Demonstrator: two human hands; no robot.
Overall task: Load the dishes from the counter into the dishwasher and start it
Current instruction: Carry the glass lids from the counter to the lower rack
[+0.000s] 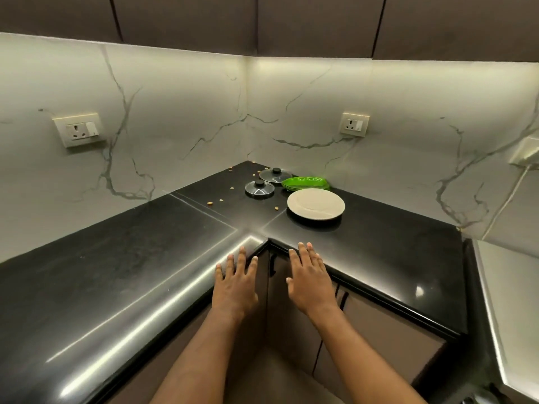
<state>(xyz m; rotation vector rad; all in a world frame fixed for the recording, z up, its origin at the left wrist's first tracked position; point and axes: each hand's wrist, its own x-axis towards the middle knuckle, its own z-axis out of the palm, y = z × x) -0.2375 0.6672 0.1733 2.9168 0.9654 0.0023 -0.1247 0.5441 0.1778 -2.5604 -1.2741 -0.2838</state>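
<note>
Both hands are empty, fingers straight. The left hand (235,282) and right hand (310,279) are poised at the counter (116,272) corner, likely readying a reach. Farther back, a small glass lid (259,188), a larger lid (275,174), green plates (306,183) and a white plate (316,204) sit clustered — handy to gather. No dishwasher shows.

A home kitchen: a black L-shaped stone surface (122,258), marble-look backsplash (175,112) with wall sockets (79,130), dark cabinets (186,18) overhead, plates (316,204) and pot lids (259,188) lying out.

Forearms (201,357) cut by bottom edge, crumbs (210,203) too small to identify, green stack (306,183) count unclear
</note>
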